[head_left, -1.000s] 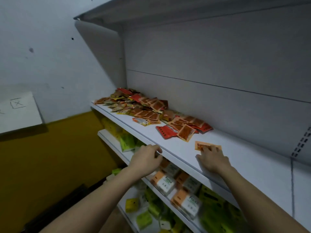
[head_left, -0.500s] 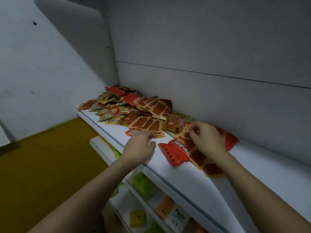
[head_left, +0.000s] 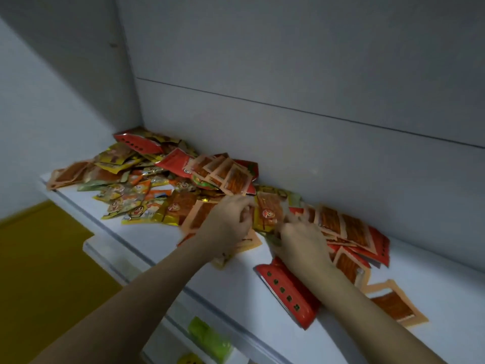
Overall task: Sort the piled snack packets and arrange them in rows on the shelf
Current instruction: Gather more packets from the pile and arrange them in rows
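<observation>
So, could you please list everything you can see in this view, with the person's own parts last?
Pile of flat foil snack packets: too many to count, red, orange and yellow, heaped along the shelf's back left.
Long red glossy packet: one, red, near the shelf's front edge, under the right forearm.
Orange-bordered flat packet: one, orange and brown, lying apart at the right.
White metal shelf: one, white, carrying the packets.
Grey back panel: one, grey, behind the shelf.
Green packets: several, green, blurred, on the lower shelf.
Left hand: fingers curled at an orange packet's edge; grip unclear.
Right hand: among the packets, fingers blurred.
</observation>
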`<state>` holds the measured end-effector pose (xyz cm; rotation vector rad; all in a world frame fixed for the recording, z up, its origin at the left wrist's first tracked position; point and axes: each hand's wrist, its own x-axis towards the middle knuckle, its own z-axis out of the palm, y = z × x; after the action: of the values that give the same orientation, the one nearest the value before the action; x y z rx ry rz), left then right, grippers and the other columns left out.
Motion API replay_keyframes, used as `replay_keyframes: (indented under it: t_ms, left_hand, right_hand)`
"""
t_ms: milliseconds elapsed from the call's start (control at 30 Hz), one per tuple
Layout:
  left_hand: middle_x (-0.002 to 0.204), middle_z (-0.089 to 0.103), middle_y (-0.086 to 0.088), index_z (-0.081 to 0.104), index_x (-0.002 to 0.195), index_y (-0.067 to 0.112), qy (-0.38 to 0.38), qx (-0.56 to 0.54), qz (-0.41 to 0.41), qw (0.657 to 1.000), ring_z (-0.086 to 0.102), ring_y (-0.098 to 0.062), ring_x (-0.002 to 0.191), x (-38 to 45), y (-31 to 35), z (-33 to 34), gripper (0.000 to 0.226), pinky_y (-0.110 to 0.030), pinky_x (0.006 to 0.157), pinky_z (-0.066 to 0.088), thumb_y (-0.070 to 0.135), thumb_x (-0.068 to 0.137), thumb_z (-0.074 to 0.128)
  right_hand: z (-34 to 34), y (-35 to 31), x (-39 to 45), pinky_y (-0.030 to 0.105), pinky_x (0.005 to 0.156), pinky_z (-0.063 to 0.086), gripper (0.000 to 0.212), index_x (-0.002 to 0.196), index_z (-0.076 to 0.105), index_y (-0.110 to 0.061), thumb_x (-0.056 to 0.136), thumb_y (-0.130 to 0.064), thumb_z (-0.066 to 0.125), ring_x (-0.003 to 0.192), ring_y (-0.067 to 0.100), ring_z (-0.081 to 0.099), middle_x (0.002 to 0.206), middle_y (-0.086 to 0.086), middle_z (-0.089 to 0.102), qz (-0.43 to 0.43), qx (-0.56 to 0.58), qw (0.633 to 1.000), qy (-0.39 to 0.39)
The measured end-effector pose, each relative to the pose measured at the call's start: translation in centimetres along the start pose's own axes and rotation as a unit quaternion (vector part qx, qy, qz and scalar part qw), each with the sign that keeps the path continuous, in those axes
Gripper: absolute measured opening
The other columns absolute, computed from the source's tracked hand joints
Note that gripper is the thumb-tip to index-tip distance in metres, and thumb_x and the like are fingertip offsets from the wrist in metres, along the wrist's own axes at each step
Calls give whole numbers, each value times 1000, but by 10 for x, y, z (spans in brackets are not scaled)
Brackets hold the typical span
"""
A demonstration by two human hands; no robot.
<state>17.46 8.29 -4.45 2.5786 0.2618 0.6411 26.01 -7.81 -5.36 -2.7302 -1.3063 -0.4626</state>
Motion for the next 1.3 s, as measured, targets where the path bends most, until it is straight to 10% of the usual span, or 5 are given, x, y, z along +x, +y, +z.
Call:
replay_keyframes:
  t_ms: [233, 500, 800, 1167, 1300]
  left_hand:
    - [160, 32, 8, 45, 148, 30, -208, -13, 133, 969, 19, -13, 150, 55, -24, 17, 53, -33, 124, 14, 32, 96, 56]
    - [157, 39, 8, 54, 139, 37, -280, 21, 179, 943, 28, -14, 148, 89, -42, 36, 51, -45, 119, 27, 44, 89, 44]
    - [127, 68, 6, 69, 125, 17, -318, -228, 45, 919, 60, -10, 120, 89, -30, 23, 37, -32, 109, 44, 20, 89, 59]
    - [106, 58, 6, 61, 108, 22, 215, -240, -46, 946, 59, -4, 91, 44, 30, -71, 18, -17, 79, 45, 9, 96, 57]
    - [100, 57, 2, 55, 104, 20, 201, -193, -102, 955, 60, -14, 86, 8, 58, -88, 18, -36, 80, 53, 37, 99, 56]
  right_hand:
    - [3, -23, 4, 29, 49, 46, 21, 65, 70, -16, 71, -31, 83, 61, 23, 62, 73, 4, 66, 30, -47, 998, 29]
    - [-21, -16, -3, 20, 67, 32, 14, 81, 59, -18, 85, -28, 51, 76, 10, 46, 84, -3, 58, -69, 107, 992, 8]
    - [-95, 5, 11, 31, 65, 37, 6, 77, 51, -30, 82, -27, 51, 76, 14, 50, 84, -13, 52, 2, 151, 989, -9]
    - [-148, 26, 9, 29, 50, 43, 16, 73, 57, -14, 89, -17, 54, 48, 13, 53, 61, -1, 61, 114, 350, 928, 59]
    - [-138, 17, 8, 39, 60, 48, 14, 78, 54, -19, 90, -24, 52, 68, 18, 57, 78, -1, 61, 71, 268, 948, 159]
